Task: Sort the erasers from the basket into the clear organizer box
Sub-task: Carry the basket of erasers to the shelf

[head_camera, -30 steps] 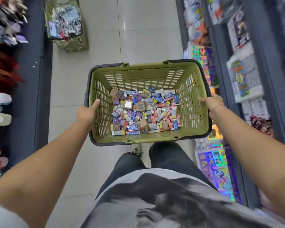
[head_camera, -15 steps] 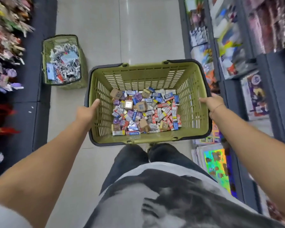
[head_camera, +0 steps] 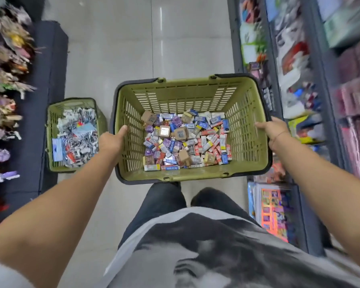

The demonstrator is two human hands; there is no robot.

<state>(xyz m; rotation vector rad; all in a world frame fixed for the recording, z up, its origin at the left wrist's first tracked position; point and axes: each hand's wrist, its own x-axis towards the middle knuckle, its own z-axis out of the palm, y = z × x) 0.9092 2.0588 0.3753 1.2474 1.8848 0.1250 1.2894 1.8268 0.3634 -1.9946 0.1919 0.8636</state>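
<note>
A person stands in a shop aisle and holds an olive-green plastic basket (head_camera: pixel 195 176) out in front of the body, above the pale tiled floor (head_camera: pixel 112 59). The basket has slotted walls and a dark rim with folded-down handles.

The left hand (head_camera: pixel 111 142) grips the basket's left rim. Its thumb lies over the top edge and points into the basket, while the fingers wrap down the outer side, where they are hidden from the camera. The right hand (head_camera: pixel 273 132) grips the right rim in the same way: one digit stretches forward along the edge and the rest curl over the outside.

The erasers (head_camera: pixel 185 142) are all in the basket, heaped loosely across its bottom. They are small wrapped blocks in blue, red, white and purple sleeves, with a few brown cardboard cubes among them, and they lie thickest toward the near wall.

On the floor to the left, just beside the left forearm, stands a second green basket (head_camera: pixel 50 129) filled with small silvery packets and a blue card. Behind it runs a dark display stand (head_camera: pixel 48 65) hung with blurred, colourful goods. Along the right side are grey shelves (head_camera: pixel 276 65) of packaged items, also blurred. Below the basket, dark trousers (head_camera: pixel 160 206) and a grey printed shirt (head_camera: pixel 195 256) are visible.
</note>
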